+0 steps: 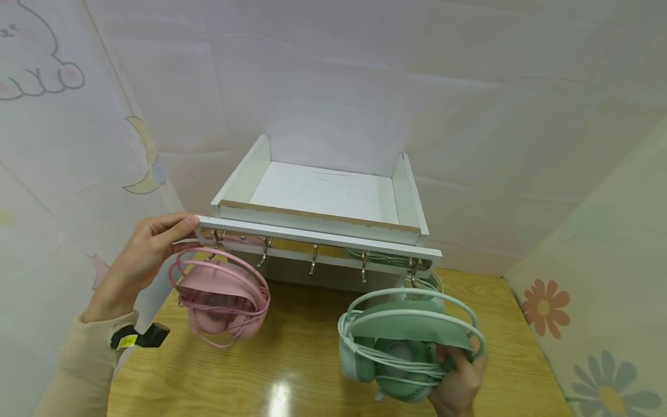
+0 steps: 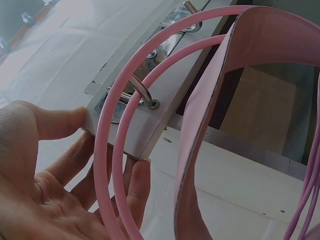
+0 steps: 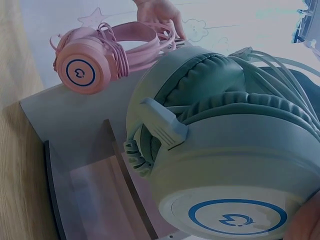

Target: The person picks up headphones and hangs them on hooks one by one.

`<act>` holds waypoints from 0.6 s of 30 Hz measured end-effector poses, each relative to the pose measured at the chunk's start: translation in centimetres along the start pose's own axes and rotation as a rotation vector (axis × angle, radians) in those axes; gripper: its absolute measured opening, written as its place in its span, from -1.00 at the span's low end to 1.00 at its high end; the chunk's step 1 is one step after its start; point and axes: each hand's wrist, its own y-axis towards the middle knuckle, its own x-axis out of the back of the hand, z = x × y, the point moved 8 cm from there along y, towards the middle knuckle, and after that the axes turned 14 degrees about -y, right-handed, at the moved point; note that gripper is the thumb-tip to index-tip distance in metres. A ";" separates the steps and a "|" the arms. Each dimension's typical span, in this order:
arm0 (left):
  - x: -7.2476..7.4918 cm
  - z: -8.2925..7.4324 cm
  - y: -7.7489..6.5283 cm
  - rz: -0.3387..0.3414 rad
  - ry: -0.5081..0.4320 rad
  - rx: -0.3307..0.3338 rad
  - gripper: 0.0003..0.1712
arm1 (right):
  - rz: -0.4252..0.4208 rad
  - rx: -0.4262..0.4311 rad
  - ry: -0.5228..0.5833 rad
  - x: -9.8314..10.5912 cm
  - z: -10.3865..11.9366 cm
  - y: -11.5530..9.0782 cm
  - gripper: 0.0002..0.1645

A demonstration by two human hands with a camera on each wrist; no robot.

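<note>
My left hand (image 1: 136,260) grips the left end of a white hook rail (image 1: 323,236), thumb on one side and fingers on the other. Pink headphones (image 1: 229,298) hang by their double headband from the leftmost hook (image 2: 142,90), close beside that hand. Low on the right, my right hand (image 1: 458,376) holds green headphones (image 1: 411,324) by the ear-cup side. Their headband arches just under the rightmost hook (image 1: 415,272) and overlaps its lower end in the head view. Bundled cables cross both pairs, and most of my right fingers are hidden behind the green one.
Several metal hooks line the rail between the two headphones. Behind it stands a white shelf unit (image 1: 333,194) with raised sides on a wooden table (image 1: 307,347). Patterned white sheets (image 1: 333,87) enclose the back and sides.
</note>
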 end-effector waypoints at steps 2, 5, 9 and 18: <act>0.0 0.0 0.0 -0.001 0.003 -0.001 -0.70 | -0.003 -0.009 -0.016 -0.2 -0.2 -0.2 -0.48; 0.0 -0.1 -0.1 0.000 0.000 -0.005 -0.70 | -0.004 -0.027 -0.040 -0.6 -0.7 -0.4 -0.49; 0.0 -0.1 -0.1 0.002 0.001 -0.005 -0.70 | 0.012 -0.043 -0.043 -1.1 -1.3 -0.9 -0.50; 0.0 0.1 -0.3 -0.009 0.024 0.003 -0.70 | -0.057 -0.145 -0.089 -1.2 -2.9 -1.7 -0.58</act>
